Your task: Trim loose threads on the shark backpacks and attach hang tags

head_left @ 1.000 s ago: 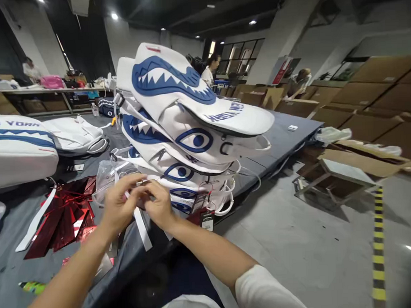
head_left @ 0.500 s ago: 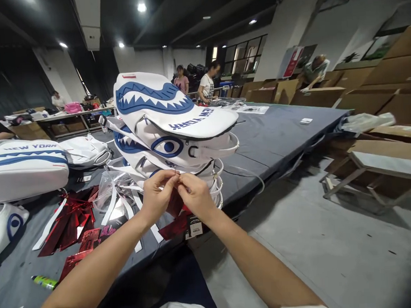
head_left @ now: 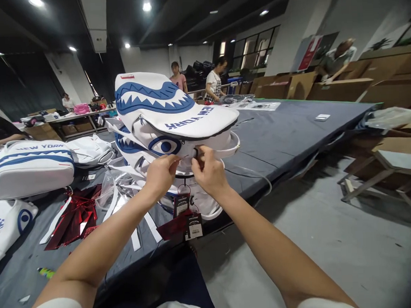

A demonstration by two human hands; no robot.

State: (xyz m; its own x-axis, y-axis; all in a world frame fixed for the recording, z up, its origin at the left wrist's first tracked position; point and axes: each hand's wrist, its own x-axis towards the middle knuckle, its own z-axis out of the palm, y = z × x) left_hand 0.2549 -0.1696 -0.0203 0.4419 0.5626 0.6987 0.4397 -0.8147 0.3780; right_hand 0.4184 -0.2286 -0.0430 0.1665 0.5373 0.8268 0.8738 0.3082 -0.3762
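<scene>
In front of me is a stack of white bags (head_left: 199,120) printed with blue shark teeth, a blue eye and NEW YORK lettering. My left hand (head_left: 161,174) is closed in a pinch against the side of an upper bag, just below the blue eye; whatever lies between its fingertips is hidden. Thumb and fingers of my right hand (head_left: 210,172) close around a dark, C-shaped pull loop (head_left: 196,153) on the same bag. Under my hands hang black tags (head_left: 181,205) with pale labels, one on a red string. A dark red shiny strip (head_left: 169,229) is beside the lower tag.
More white bags (head_left: 32,168) lie at the left, near red foil strips (head_left: 77,218), clear plastic (head_left: 105,194) and a green-yellow tube (head_left: 46,272). The grey-covered table (head_left: 276,137) stretches to the right. Cardboard boxes (head_left: 339,88) and a stool (head_left: 396,164) stand beyond; several people work farther off.
My hands have risen from the lower bags and moved apart. The right one has reached the dark loop, and the hanging tags below have come into view. The camera has turned slightly left.
</scene>
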